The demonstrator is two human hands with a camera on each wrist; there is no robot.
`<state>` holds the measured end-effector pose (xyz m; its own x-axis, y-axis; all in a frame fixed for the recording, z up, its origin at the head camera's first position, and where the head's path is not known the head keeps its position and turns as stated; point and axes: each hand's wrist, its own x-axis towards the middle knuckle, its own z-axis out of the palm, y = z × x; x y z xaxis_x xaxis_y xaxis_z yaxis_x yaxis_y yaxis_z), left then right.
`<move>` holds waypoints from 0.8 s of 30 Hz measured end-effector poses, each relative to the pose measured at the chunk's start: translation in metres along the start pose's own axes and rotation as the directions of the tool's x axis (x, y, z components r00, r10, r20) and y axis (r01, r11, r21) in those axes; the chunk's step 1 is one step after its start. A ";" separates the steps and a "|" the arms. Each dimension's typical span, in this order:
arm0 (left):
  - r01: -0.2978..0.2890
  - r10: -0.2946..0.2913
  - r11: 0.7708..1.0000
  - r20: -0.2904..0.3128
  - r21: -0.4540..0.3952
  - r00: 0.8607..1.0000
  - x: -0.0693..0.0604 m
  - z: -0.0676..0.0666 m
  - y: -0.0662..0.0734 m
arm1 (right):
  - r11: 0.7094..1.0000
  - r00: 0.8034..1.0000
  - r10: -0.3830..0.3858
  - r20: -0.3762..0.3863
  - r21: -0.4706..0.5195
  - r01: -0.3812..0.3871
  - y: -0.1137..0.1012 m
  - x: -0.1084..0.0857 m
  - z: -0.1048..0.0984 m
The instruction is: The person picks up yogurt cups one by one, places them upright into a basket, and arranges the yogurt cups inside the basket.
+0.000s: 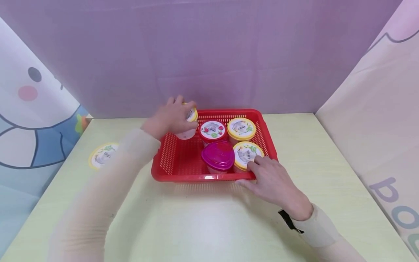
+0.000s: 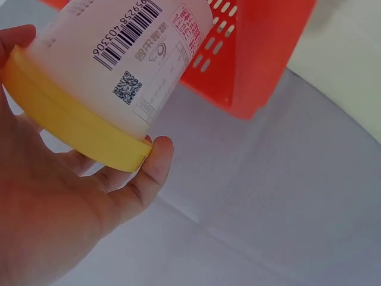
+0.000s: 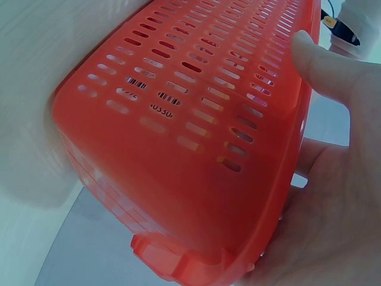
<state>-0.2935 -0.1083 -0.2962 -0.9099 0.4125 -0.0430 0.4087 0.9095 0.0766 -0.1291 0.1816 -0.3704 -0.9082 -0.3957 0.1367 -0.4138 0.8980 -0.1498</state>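
Observation:
My left hand (image 1: 173, 116) grips a translucent cup (image 2: 128, 65) by its yellow lid (image 2: 71, 116), tilted over the back left corner of a red plastic basket (image 1: 167, 177). With its thumb outside and fingers over the inner side, my right hand (image 1: 278, 182) holds the basket's front right rim. Inside stand a cup with a red strawberry-print lid (image 1: 212, 130), one with a magenta lid (image 1: 218, 155), and two with yellow lids, one at the back (image 1: 241, 128) and one at the front (image 1: 246, 153), close to my right fingertips.
On the table (image 1: 203, 225) to the left lies a round yellow-rimmed lid (image 1: 103, 155), partly behind my left forearm; whether a cup is under it I cannot tell. A purple cloth (image 1: 209, 54) hangs behind the basket, and printed cloths stand at both sides.

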 end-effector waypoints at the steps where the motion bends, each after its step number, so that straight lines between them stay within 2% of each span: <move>1: -0.004 0.004 1.000 0.003 0.004 1.000 0.000 0.001 0.001 | 1.000 1.000 0.002 0.003 0.000 -0.002 0.000 0.000 0.000; 12: -0.001 0.001 1.000 0.039 0.021 0.999 0.001 0.011 0.010 | 1.000 1.000 0.018 0.022 -0.002 -0.017 0.000 0.000 0.000; 18: 0.001 -0.002 1.000 0.024 0.023 1.000 0.003 0.015 0.009 | 1.000 1.000 0.013 0.015 0.000 -0.013 0.001 0.000 0.001; 24: 0.030 -0.030 1.000 0.044 0.002 0.999 0.004 0.020 0.006 | 1.000 1.000 0.006 0.009 0.000 -0.006 0.000 0.000 0.001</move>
<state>-0.2930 -0.1002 -0.3154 -0.9178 0.3869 -0.0895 0.3814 0.9215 0.0731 -0.1293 0.1816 -0.3711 -0.9113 -0.3916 0.1272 -0.4080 0.9004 -0.1510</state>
